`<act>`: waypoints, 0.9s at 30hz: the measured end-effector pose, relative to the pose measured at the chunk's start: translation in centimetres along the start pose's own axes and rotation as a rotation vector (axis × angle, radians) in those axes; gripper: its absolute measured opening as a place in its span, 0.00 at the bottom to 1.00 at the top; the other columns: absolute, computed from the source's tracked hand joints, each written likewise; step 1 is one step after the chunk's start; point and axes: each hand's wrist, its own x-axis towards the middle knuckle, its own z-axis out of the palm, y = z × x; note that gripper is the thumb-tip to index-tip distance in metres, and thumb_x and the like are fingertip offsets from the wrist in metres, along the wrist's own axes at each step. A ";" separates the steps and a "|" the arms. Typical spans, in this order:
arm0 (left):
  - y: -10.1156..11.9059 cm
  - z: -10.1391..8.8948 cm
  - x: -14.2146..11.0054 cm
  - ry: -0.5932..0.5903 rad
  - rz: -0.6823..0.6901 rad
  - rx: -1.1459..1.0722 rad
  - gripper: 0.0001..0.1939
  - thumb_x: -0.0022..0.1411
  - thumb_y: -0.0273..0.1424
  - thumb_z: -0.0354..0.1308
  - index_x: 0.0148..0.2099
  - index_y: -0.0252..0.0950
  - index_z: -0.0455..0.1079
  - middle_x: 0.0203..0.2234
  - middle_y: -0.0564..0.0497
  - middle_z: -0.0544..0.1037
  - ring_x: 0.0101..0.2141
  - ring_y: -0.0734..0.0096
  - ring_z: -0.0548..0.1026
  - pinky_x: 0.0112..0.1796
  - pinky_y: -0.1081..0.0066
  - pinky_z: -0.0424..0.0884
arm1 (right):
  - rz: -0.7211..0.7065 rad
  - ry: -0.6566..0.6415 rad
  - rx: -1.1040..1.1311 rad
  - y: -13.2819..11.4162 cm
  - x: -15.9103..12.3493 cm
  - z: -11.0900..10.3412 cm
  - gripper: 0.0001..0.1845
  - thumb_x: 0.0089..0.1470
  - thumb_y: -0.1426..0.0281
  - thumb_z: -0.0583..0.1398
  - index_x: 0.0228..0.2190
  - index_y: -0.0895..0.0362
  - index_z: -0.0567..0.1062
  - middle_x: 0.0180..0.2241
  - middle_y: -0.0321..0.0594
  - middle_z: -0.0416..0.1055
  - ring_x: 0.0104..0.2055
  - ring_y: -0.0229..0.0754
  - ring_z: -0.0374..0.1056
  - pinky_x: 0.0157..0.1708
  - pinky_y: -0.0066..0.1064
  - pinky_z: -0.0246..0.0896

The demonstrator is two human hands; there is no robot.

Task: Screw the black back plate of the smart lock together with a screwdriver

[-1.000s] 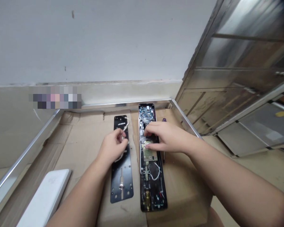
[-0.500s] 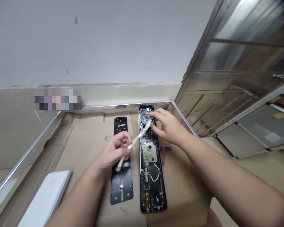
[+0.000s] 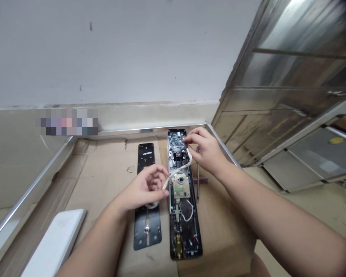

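A long black smart lock body lies with its inside facing up, showing a blue circuit board, a metal plate with a square hole, and a thin white wire loop. Across it runs a white wrapped cable, bent in a curve. My left hand pinches this cable between thumb and fingers, at the lock's left edge. At the upper right edge of the lock, my right hand has thumb and fingers closed around the cable's far end, beside the circuit board. The very tip is hidden.
A black mounting plate with holes lies left of the lock. To the right lies a screwdriver. A white box-like object is at lower left. Cardboard covers the metal-rimmed bench, with a wall behind.
My left hand has moved right toward the lock, and the cable has gone from nearly straight to curved. My right hand has shifted slightly right, to the lock's edge.
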 end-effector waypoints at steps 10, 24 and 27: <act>-0.4 0.5 0.4 0.009 0.019 0.101 0.13 0.63 0.30 0.62 0.49 0.37 0.67 0.32 0.54 0.69 0.30 0.77 0.67 0.33 0.73 0.67 | -0.110 0.000 -0.003 0.4 -0.1 0.6 0.11 0.56 0.78 0.61 0.39 0.54 0.77 0.42 0.43 0.68 0.46 0.44 0.70 0.48 0.39 0.70; -0.1 0.4 0.6 0.117 0.067 0.194 0.09 0.64 0.32 0.62 0.45 0.36 0.70 0.30 0.53 0.71 0.30 0.75 0.68 0.31 0.73 0.68 | -0.090 -0.046 0.113 0.3 -0.2 0.8 0.14 0.57 0.79 0.59 0.43 0.54 0.74 0.43 0.42 0.69 0.45 0.41 0.70 0.46 0.37 0.72; -0.2 0.3 0.6 0.150 0.103 0.187 0.09 0.64 0.32 0.62 0.45 0.36 0.71 0.31 0.53 0.71 0.30 0.76 0.68 0.31 0.74 0.68 | -0.057 -0.010 0.165 0.1 -0.1 0.7 0.15 0.56 0.79 0.60 0.44 0.54 0.70 0.41 0.40 0.70 0.42 0.39 0.70 0.45 0.35 0.73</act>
